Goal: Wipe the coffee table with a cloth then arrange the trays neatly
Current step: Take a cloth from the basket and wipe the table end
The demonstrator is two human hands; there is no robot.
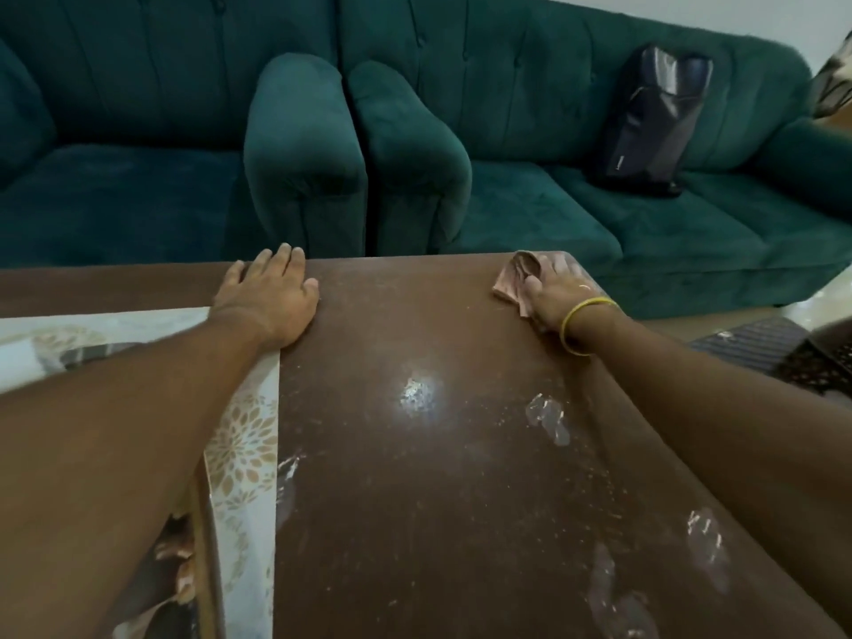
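The brown coffee table (415, 500) fills the lower view, dusty and marked with pale smudges. My right hand (560, 292) presses a small pinkish-brown cloth (516, 276) flat on the table's far right corner. A yellow bangle sits on that wrist. My left hand (269, 302) lies flat with fingers spread at the table's far edge. It rests on the corner of a white tray (249, 449) with a beige floral pattern. That tray covers the table's left part, and my left forearm hides much of it.
A dark green velvet sofa (507, 209) and a matching one (138, 186) stand right behind the table. A dark bag (650, 122) leans on the right sofa's seat. A striped mat (756, 343) lies on the floor at the right.
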